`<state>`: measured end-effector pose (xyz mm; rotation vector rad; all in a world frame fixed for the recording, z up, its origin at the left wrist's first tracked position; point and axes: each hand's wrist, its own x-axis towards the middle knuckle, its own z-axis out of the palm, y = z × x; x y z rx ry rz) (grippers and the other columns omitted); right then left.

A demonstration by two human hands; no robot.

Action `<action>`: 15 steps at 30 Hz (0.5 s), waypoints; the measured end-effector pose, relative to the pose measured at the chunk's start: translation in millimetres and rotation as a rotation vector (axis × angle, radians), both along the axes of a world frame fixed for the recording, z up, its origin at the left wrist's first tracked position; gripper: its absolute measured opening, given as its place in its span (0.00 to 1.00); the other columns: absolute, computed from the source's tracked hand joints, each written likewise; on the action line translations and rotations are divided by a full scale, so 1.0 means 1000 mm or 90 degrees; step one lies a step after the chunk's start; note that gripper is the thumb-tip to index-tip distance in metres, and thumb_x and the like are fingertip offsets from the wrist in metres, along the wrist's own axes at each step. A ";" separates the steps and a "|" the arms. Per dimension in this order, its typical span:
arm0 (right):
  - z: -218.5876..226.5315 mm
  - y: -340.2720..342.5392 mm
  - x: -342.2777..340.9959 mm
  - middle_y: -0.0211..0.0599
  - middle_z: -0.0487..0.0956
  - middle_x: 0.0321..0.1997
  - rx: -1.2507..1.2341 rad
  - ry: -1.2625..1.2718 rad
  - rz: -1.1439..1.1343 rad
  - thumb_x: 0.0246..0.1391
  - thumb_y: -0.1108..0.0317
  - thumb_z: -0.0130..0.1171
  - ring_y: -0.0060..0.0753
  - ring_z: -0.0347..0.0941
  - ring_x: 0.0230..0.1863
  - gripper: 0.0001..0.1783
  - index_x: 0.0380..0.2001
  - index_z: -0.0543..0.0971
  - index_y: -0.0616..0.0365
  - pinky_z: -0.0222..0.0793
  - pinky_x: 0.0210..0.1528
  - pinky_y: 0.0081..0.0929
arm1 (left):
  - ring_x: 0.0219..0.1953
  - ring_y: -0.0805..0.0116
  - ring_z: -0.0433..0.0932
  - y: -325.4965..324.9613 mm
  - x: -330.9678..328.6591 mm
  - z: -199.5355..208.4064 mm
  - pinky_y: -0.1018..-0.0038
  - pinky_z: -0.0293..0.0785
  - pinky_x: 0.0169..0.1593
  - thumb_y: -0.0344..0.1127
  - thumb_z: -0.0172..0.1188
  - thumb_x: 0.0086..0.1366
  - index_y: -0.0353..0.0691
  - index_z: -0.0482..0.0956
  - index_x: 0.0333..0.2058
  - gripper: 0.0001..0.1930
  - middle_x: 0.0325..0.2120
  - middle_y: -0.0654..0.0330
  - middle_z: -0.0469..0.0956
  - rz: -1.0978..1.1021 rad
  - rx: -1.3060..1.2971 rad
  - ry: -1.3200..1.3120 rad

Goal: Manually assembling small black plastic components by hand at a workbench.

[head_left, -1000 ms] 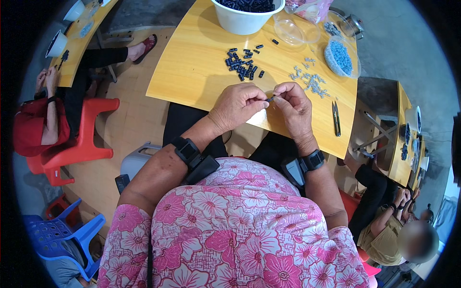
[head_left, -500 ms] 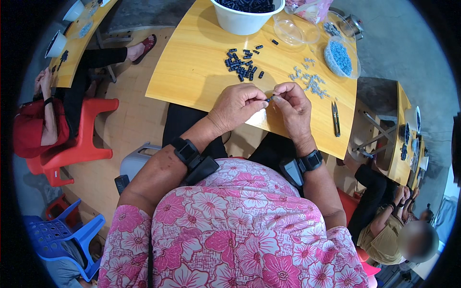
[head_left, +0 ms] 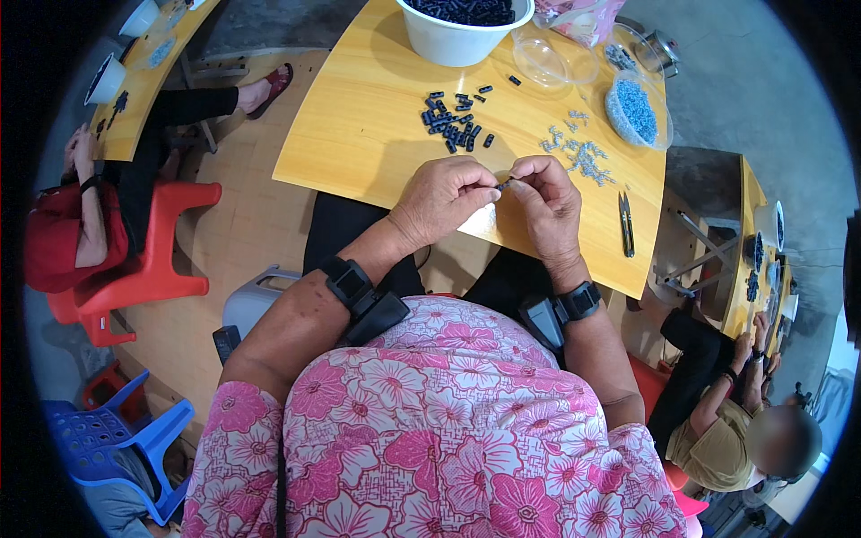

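Over the table's near edge, my left hand point(head_left: 446, 195) pinches a small black plastic piece point(head_left: 502, 185) between thumb and forefinger. Close against its other end, my right hand point(head_left: 549, 202) is closed in a pinch; what sits between those fingertips is too small to make out. Beyond my left hand lies a loose pile of short black plastic pieces point(head_left: 451, 122). Past my right hand, tiny transparent pieces point(head_left: 587, 160) are scattered. A pair of black thread snips point(head_left: 626, 224) lies to the right of my right hand.
A white tub point(head_left: 460, 40) of black pieces stands at the table's far side. Right of it are transparent plastic lids point(head_left: 541, 61), a pink bag point(head_left: 583, 18) and a bowl of bluish pieces point(head_left: 633, 112). Other people sit at tables on both sides; a red stool point(head_left: 170, 238) stands left.
My hands stay almost in place, still pinched together around the black piece. At the right, a co-worker's hands and head have shifted slightly.
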<state>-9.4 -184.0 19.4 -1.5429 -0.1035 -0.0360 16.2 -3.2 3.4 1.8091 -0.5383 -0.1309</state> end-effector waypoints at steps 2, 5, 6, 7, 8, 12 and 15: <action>-0.003 -0.001 0.000 0.24 0.75 0.36 -0.008 -0.006 -0.006 0.55 0.84 0.54 0.17 0.72 0.41 0.10 0.37 0.74 0.59 0.69 0.46 0.18 | 0.27 0.75 0.74 0.000 0.000 0.001 0.77 0.71 0.32 0.27 0.62 0.60 0.32 0.79 0.32 0.05 0.25 0.60 0.77 0.001 0.005 0.001; -0.007 -0.001 0.001 0.24 0.75 0.36 -0.027 -0.013 -0.016 0.55 0.84 0.55 0.17 0.72 0.41 0.10 0.37 0.74 0.59 0.69 0.47 0.18 | 0.27 0.74 0.74 0.000 0.000 -0.001 0.76 0.71 0.32 0.27 0.62 0.60 0.32 0.79 0.32 0.04 0.25 0.60 0.77 0.002 -0.007 0.004; -0.007 -0.001 0.001 0.24 0.75 0.36 -0.037 -0.014 -0.022 0.55 0.84 0.55 0.17 0.72 0.41 0.09 0.37 0.74 0.59 0.69 0.47 0.18 | 0.27 0.74 0.74 0.000 0.000 -0.001 0.76 0.71 0.32 0.27 0.62 0.60 0.32 0.79 0.32 0.04 0.25 0.60 0.77 0.003 -0.008 0.004; -0.007 -0.001 0.001 0.24 0.75 0.36 -0.037 -0.014 -0.022 0.55 0.84 0.55 0.17 0.72 0.41 0.09 0.37 0.74 0.59 0.69 0.47 0.18 | 0.27 0.74 0.74 -0.001 0.000 -0.001 0.76 0.71 0.32 0.27 0.62 0.60 0.32 0.79 0.32 0.04 0.25 0.59 0.77 0.003 -0.018 0.002; -0.006 0.000 0.000 0.24 0.75 0.36 -0.027 -0.018 -0.021 0.54 0.84 0.55 0.17 0.72 0.41 0.09 0.37 0.74 0.59 0.69 0.47 0.18 | 0.27 0.73 0.74 -0.001 0.000 -0.002 0.76 0.71 0.32 0.27 0.62 0.60 0.32 0.79 0.32 0.04 0.25 0.59 0.77 0.003 -0.028 0.001; -0.008 -0.001 0.000 0.25 0.76 0.36 -0.041 -0.026 -0.035 0.54 0.84 0.55 0.17 0.72 0.41 0.09 0.37 0.75 0.60 0.69 0.48 0.18 | 0.27 0.72 0.74 -0.001 0.000 0.000 0.75 0.71 0.32 0.27 0.62 0.60 0.32 0.79 0.32 0.05 0.25 0.59 0.77 0.004 -0.015 -0.002; -0.006 0.003 -0.002 0.25 0.76 0.36 -0.038 -0.044 -0.040 0.54 0.84 0.56 0.17 0.73 0.41 0.09 0.37 0.75 0.60 0.70 0.47 0.18 | 0.27 0.72 0.75 -0.001 -0.001 0.000 0.75 0.71 0.32 0.27 0.62 0.60 0.32 0.79 0.32 0.04 0.25 0.59 0.77 0.013 -0.021 0.000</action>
